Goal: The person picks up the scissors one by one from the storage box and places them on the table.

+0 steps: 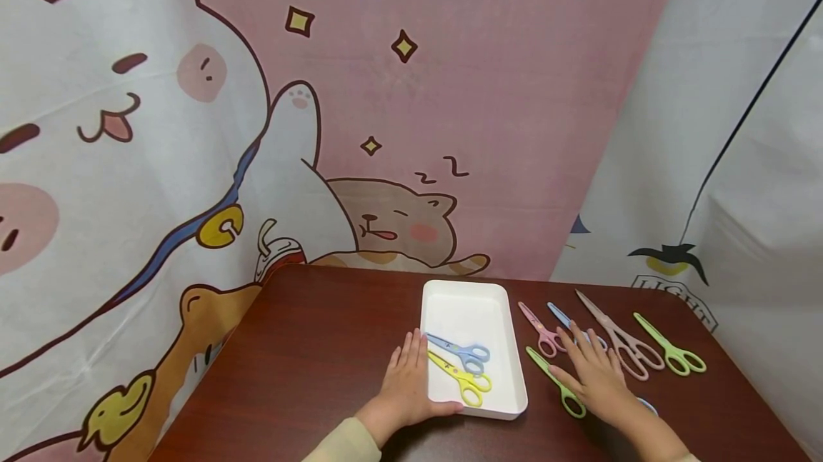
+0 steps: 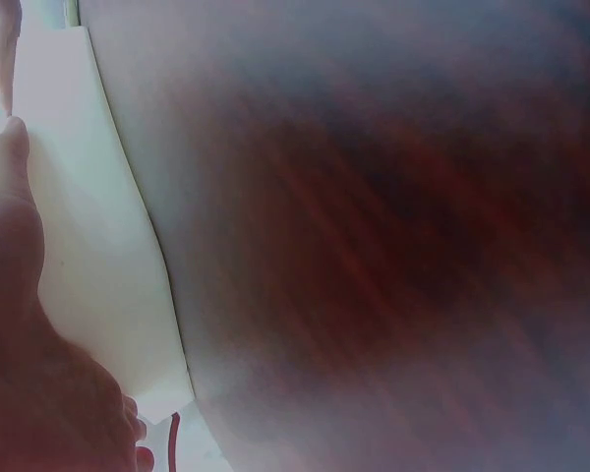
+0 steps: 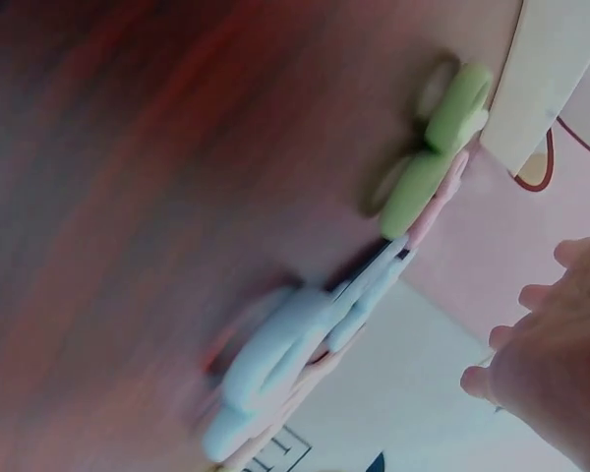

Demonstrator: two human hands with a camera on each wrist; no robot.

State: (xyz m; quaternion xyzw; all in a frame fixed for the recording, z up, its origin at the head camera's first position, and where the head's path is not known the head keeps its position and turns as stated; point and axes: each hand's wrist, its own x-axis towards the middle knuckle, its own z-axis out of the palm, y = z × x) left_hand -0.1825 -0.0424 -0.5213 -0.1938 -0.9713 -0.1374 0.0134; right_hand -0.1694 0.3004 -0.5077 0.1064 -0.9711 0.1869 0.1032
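A white tray (image 1: 472,305) holds blue scissors (image 1: 460,350) and yellow scissors (image 1: 458,374). My left hand (image 1: 406,383) lies along its left side with straight fingers, the thumb reaching over the front edge. In the left wrist view, that hand overlaps the tray's wall (image 2: 98,226). My right hand (image 1: 598,376) is spread above the table among more scissors, with nothing in its grasp. Nearest it are green scissors (image 1: 549,372), pink scissors (image 1: 546,338) and blue scissors (image 1: 561,315) partly covered by the fingers. A blue handle (image 1: 648,405) peeks out by the right wrist.
Large pale pink scissors (image 1: 619,337) lie beyond the right hand, and another green pair (image 1: 670,350) is at the far right. The dark wooden table (image 1: 308,348) ends at a cartoon-printed cloth (image 1: 514,126) behind it.
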